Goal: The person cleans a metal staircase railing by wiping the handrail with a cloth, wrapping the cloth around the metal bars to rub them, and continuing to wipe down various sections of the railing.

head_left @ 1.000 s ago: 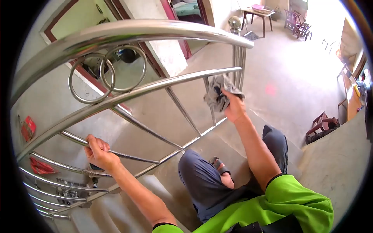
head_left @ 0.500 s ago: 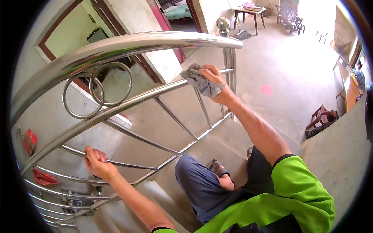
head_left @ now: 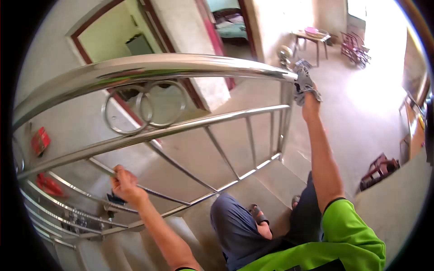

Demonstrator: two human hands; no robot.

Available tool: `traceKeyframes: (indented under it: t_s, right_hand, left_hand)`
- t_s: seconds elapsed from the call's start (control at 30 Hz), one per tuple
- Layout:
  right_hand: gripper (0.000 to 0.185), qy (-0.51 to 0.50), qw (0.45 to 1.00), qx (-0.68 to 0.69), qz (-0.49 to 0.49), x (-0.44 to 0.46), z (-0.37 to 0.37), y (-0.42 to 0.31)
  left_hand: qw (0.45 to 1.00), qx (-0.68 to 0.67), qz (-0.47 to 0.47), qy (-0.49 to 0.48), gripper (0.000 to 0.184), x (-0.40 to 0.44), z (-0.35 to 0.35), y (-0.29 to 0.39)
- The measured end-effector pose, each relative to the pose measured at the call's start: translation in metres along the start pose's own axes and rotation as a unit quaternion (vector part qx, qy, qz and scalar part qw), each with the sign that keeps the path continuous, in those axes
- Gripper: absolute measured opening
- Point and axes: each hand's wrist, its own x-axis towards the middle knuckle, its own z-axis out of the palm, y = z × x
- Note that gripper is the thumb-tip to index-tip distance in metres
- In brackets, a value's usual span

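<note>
A shiny metal stair railing (head_left: 181,65) curves across the view, with two linked rings (head_left: 147,108) between its thick top rail and the lower rail (head_left: 212,118). My left hand (head_left: 127,184) is wrapped round one thin baluster at the lower left. At the right end of the top rail, my right hand (head_left: 310,98) holds a crumpled grey cloth (head_left: 304,83) against the rail end, beside the post. The cloth hides part of its fingers. A round metal ball (head_left: 284,53) tops the post just left of the cloth.
Concrete steps (head_left: 257,192) lie under my sandalled feet, with a low wall (head_left: 393,194) on the right. Beyond the railing stand a small table (head_left: 312,35), a reddish chair (head_left: 355,49) and a dark stool (head_left: 379,170). Doorways open at the upper left.
My right hand has moved with the cloth from the lower rail up and right to the end of the top rail. My left hand still grips the baluster. The view has shifted slightly.
</note>
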Motion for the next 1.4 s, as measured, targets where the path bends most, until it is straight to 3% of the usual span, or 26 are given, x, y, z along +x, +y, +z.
traceKeyframes:
  t_s: [0.1,0.13,0.17,0.2,0.23,0.3,0.33,0.4,0.5,0.57,0.6,0.67,0.73,0.8,0.87,0.93,1.0,1.07,1.13,1.2,1.23,1.33,1.37,1.4]
  right_hand:
    - [0.026,-0.132,0.99,-0.018,-0.035,-0.017,0.077,-0.064]
    - [0.034,-0.087,0.968,-0.082,-0.221,0.005,0.101,-0.027]
    - [0.046,-0.143,0.909,-0.173,-0.351,-0.011,0.126,-0.05]
    - [0.055,-0.124,0.869,-0.225,-0.423,-0.047,0.158,-0.092]
    - [0.059,-0.15,0.88,-0.176,-0.415,-0.067,0.182,-0.108]
    - [0.057,-0.196,0.847,-0.124,-0.478,-0.099,0.223,-0.142]
    - [0.055,-0.232,0.853,-0.103,-0.457,-0.113,0.238,-0.157]
    - [0.047,-0.253,0.805,-0.12,-0.523,-0.133,0.262,-0.191]
    - [0.05,-0.281,0.81,-0.094,-0.506,-0.146,0.292,-0.211]
    - [0.058,-0.312,0.747,-0.082,-0.582,-0.145,0.308,-0.221]
    - [0.058,-0.32,0.744,-0.072,-0.583,-0.139,0.313,-0.22]
    - [0.055,-0.387,0.768,-0.12,-0.497,-0.114,0.318,-0.211]
    - [0.072,-0.384,0.751,-0.065,-0.533,-0.076,0.302,-0.194]
    - [0.068,-0.314,0.791,-0.184,-0.491,-0.038,0.277,-0.155]
    - [0.06,-0.305,0.814,-0.231,-0.437,0.009,0.251,-0.118]
    - [0.053,-0.316,0.851,-0.278,-0.314,0.048,0.219,-0.09]
    - [0.043,-0.357,0.821,-0.363,-0.258,0.084,0.193,-0.075]
    - [0.035,-0.327,0.748,-0.509,-0.272,0.079,0.179,-0.086]
    - [0.026,-0.239,0.788,-0.489,-0.286,0.073,0.169,-0.078]
    - [0.028,-0.226,0.85,-0.411,-0.24,0.06,0.171,-0.081]
    - [0.029,-0.273,0.888,-0.358,-0.09,0.052,0.182,-0.095]
    - [0.033,-0.322,0.915,-0.241,-0.018,0.047,0.215,-0.104]
    - [0.033,-0.324,0.915,-0.24,-0.018,0.029,0.232,-0.117]
    - [0.04,-0.323,0.92,-0.205,-0.085,-0.005,0.257,-0.142]
  left_hand:
    - [1.0,0.016,0.001,0.007,0.023,-0.005,0.005,0.008]
    - [1.0,0.01,-0.009,-0.008,0.022,-0.005,0.005,0.008]
    - [0.999,0.004,-0.019,-0.025,0.021,-0.006,0.005,0.009]
    - [1.0,0.001,-0.012,-0.02,0.021,-0.007,0.005,0.01]
    - [1.0,-0.011,-0.017,-0.024,0.015,-0.008,0.006,0.011]
    - [0.998,-0.035,-0.03,-0.041,0.011,-0.006,0.004,0.011]
    - [0.998,-0.035,-0.02,-0.038,0.011,-0.006,0.002,0.011]
    - [0.998,-0.034,-0.039,-0.031,0.012,-0.006,0.004,0.012]
    - [0.999,-0.026,-0.025,-0.027,0.014,-0.006,0.005,0.014]
    - [0.998,-0.04,-0.027,-0.042,0.014,-0.006,0.004,0.014]
    - [0.999,-0.037,-0.02,-0.031,0.014,-0.007,0.003,0.015]
    - [0.998,-0.029,-0.027,-0.043,0.013,-0.007,0.005,0.016]
    - [0.998,-0.03,-0.036,-0.035,0.013,-0.008,0.004,0.019]
    - [0.997,-0.013,-0.051,-0.051,0.015,-0.007,0.001,0.016]
    - [0.998,-0.023,-0.041,-0.046,0.017,-0.002,-0.003,0.004]
    - [0.998,-0.007,-0.018,-0.052,0.017,-0.001,-0.006,-0.002]
    - [0.999,-0.002,-0.015,-0.044,0.018,-0.003,-0.002,0.007]
    - [0.998,-0.022,-0.042,-0.045,0.029,-0.007,0.003,0.016]
    - [0.999,-0.023,-0.026,-0.033,0.03,-0.006,0.002,0.011]
    - [0.998,-0.029,0.006,-0.048,0.031,-0.005,0.002,0.01]
    - [0.998,-0.039,0.011,-0.05,0.031,-0.005,0.003,0.011]
    - [0.998,-0.04,-0.016,-0.053,0.03,-0.007,0.004,0.017]
    - [0.998,-0.037,-0.014,-0.05,0.028,-0.006,0.003,0.011]
    - [0.998,-0.035,-0.015,-0.052,0.028,-0.006,0.002,0.013]
